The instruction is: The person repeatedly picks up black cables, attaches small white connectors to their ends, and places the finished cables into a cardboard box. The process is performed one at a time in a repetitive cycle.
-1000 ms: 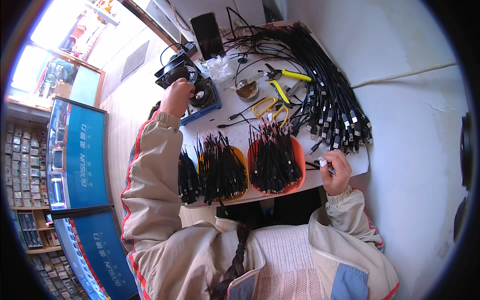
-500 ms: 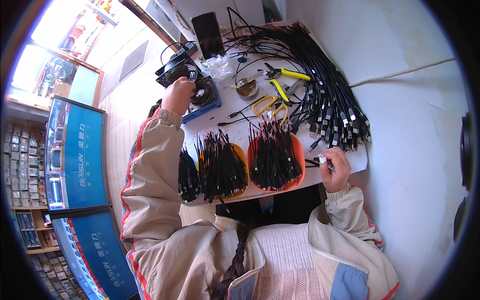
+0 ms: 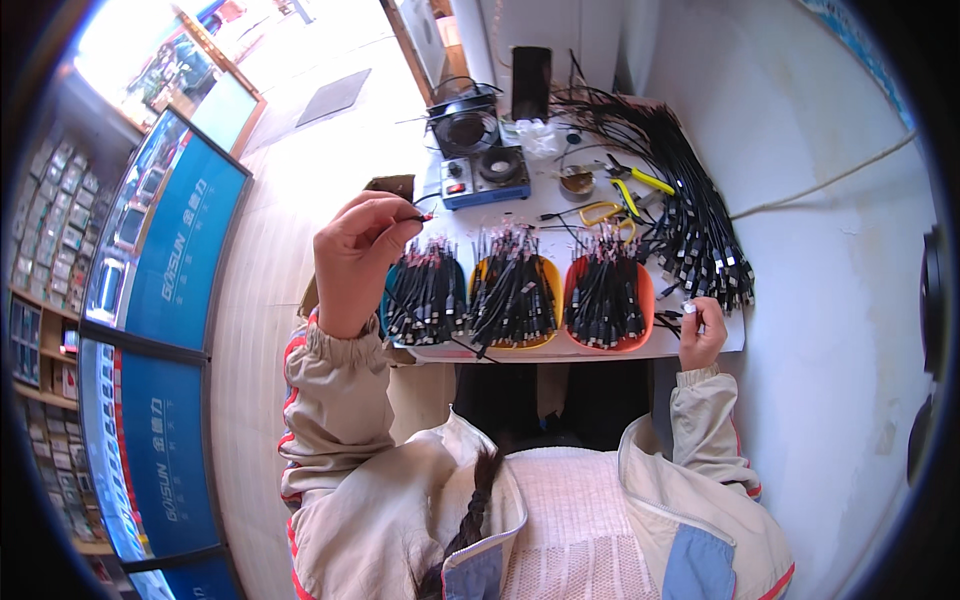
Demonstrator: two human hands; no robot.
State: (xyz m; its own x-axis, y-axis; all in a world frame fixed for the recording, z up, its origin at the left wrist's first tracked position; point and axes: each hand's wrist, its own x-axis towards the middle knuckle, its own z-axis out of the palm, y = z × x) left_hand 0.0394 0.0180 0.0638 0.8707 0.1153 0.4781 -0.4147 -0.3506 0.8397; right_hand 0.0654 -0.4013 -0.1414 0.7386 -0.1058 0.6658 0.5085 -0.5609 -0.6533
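While your left hand (image 3: 355,262) pinches a short black cable (image 3: 405,216), teal (image 3: 392,318), yellow (image 3: 548,330) and orange trays (image 3: 646,300) of cables sit beside it; your right hand (image 3: 700,330) grips a small plug (image 3: 688,308).

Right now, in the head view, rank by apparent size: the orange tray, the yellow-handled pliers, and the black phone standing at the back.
1. orange tray, clearly largest
2. black phone
3. yellow-handled pliers
The phone and pliers look close, and the phone is farther away, so their order is unsure.

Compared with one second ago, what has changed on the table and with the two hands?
The left hand drew back from the blue device toward the body, now raised and pinching a thin black wire. The right hand stayed at the table edge; the three trays stayed put.
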